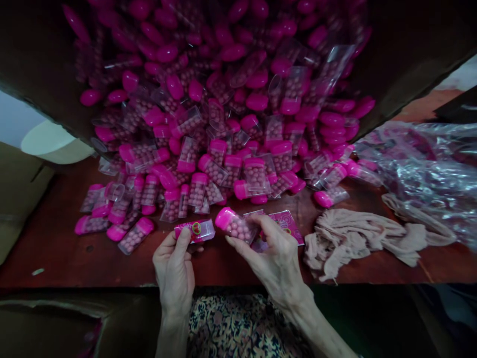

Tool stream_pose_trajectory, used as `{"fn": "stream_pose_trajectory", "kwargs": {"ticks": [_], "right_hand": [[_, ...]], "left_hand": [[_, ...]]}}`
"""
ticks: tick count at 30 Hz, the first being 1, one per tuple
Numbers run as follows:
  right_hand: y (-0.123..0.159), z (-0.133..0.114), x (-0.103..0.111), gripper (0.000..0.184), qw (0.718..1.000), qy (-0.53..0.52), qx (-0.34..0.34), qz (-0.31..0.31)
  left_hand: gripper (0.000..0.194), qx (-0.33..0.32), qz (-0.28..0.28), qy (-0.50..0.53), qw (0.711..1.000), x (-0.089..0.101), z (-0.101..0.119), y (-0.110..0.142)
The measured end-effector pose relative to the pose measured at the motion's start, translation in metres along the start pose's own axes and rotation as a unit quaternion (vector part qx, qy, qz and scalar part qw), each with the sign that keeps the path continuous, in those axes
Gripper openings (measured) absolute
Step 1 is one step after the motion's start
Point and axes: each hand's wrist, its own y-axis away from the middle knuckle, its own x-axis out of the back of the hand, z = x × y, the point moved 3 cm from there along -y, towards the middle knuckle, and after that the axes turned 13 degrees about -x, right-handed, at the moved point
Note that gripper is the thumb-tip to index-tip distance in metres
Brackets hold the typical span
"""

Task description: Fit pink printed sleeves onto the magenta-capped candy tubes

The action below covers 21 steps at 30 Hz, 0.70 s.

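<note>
My left hand pinches a small printed pink sleeve between thumb and fingers, its clear end pointing right. In my right hand is a clear container filled with round pink balls, its bright pink cap tilted up and to the left. A small gap separates the container from the sleeve. Beneath and behind my right hand lie more printed pink sleeves, partly covered by it. A heap of similar pink-capped containers spreads over the table just beyond both hands.
The heap rises into a dark, open-fronted box. A crumpled beige cloth lies right of my hands, with clear plastic bags behind it. A white tub stands at the left. The red-brown table ends just before my body.
</note>
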Motion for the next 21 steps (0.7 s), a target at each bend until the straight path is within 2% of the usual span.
{"fn": "stream_pose_trajectory", "kwargs": {"ticks": [3,7,15,21], "right_hand": [[0.005,-0.005,0.000,0.022,1.000,0.001,0.017,0.010],[0.008,-0.005,0.001,0.020,1.000,-0.010,-0.003,-0.012],[0.007,0.002,0.006,0.026,0.992,-0.029,0.013,-0.121],[0.005,0.010,0.008,0.024,0.993,-0.020,0.026,-0.111]], "left_hand": [[0.012,0.003,-0.003,0.006,1.000,-0.005,0.000,0.005],[0.014,-0.003,0.010,0.009,1.000,-0.007,-0.001,0.009],[0.015,-0.012,0.008,0.020,1.000,-0.007,-0.004,0.008],[0.020,-0.006,-0.012,0.006,1.000,-0.014,-0.003,0.011]]}}
